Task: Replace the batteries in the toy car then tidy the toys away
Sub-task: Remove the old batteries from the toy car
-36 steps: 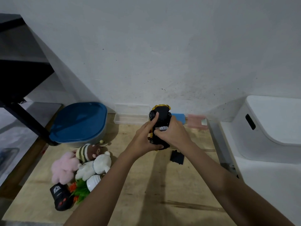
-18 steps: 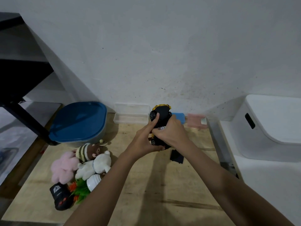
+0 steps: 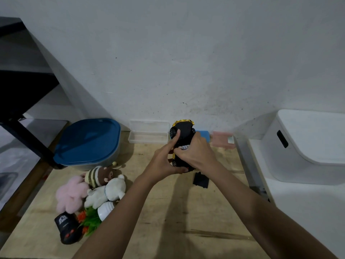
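Toy car: we see the black toy car [image 3: 182, 136] with gold trim held up above the back of the desk [image 3: 168, 212], close to the wall, its underside facing us and its nose up.
Left hand: the left hand [image 3: 161, 162] grips the car from the left and below; its fingers [image 3: 174, 140] are clamped on it, with the forefinger laid straight up the underside beside a front wheel.
Right hand: the right hand [image 3: 197, 153] wraps the car's right side, fingers curled tight over the middle of the underside, where a small white printed piece [image 3: 183, 147] shows; we cannot tell what it is.
Battery cover: a flat black cover [image 3: 200, 180] lies on the desk just below the hands.
Soft toys: a pink plush [image 3: 70, 193], a striped brown plush [image 3: 99, 175] and a white plush [image 3: 106, 191] lie heaped at the desk's left, touching one another.
Near them: a black remote [image 3: 67, 228] and a green plastic plant [image 3: 91, 220] lie just in front.
Back row: a blue-lidded tub [image 3: 87, 141], an open clear case [image 3: 147, 136], a blue block [image 3: 204, 134] and a pink box [image 3: 222, 140] line the wall.
Right side: a white bin [image 3: 308, 144] stands beside the desk.
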